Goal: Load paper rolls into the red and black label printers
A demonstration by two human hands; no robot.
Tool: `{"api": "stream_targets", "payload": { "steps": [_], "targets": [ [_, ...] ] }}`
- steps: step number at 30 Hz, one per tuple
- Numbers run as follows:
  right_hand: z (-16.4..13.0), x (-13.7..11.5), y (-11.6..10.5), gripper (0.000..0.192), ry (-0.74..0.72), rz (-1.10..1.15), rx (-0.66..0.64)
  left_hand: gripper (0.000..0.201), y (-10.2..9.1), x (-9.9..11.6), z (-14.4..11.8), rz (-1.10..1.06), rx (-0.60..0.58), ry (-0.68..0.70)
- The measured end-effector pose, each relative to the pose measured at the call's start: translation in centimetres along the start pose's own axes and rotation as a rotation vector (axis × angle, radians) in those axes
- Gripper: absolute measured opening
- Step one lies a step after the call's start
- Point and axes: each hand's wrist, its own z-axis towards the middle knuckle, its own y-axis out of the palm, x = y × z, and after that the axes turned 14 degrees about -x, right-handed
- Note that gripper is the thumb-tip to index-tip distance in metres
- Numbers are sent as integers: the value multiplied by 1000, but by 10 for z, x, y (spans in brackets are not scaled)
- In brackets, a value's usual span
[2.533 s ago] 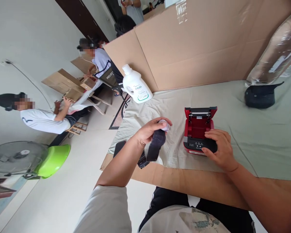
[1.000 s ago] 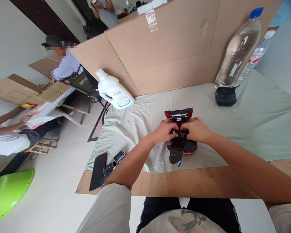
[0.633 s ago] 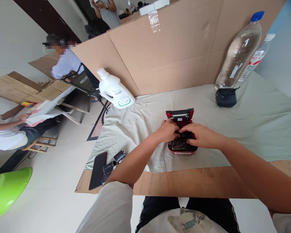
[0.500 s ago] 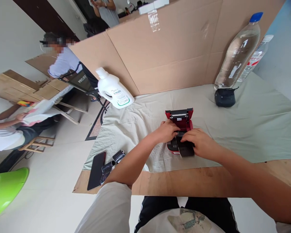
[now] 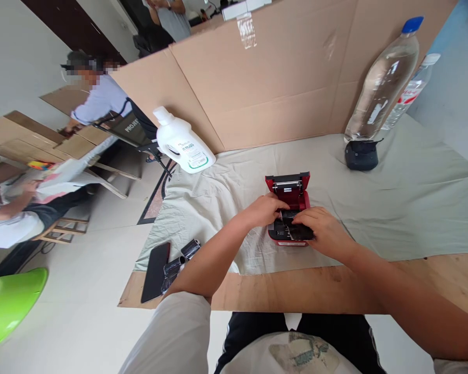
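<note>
A red and black label printer stands on the cloth in front of me with its lid raised. Inside its opening lies a roll of black ribbon. My left hand is closed at the roll's left end, fingertips inside the printer. On the other side, my right hand pinches the black ribbon near the roll's right end. A loose stretch of ribbon film hangs over the printer's front, below my right fingers. The fingers partly hide the roll's ends.
More dark ribbon rolls and a flat black device lie at the table's left front. A white jug leans by the cardboard wall. Water bottles and a black pouch stand at the right rear. Co-workers sit at left.
The ribbon film has drawn up from the printer's front edge, uncovering its label. My right hand has shifted slightly, and the roll shows more between my fingers.
</note>
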Motion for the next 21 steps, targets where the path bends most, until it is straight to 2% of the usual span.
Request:
{"api": "stream_targets", "payload": {
  "steps": [4,8,12,16,18,21],
  "targets": [
    [5,-5,-1,36,31,-74,-119,41,4,-1,0,62,11,-1],
    [10,-8,-3,35,48,-131,-179,40,4,-1,2,107,8,-5],
    [23,-5,-11,29,162,-173,-211,39,-2,-4,4,99,-9,40],
    [49,5,-27,24,276,-238,-393,30,-9,-7,9,59,-46,96],
    [61,10,-33,27,279,-279,-486,23,-9,-4,13,72,-63,33],
    [74,14,-39,34,276,-298,-591,18,-4,4,19,135,-39,-136]
  ]
}}
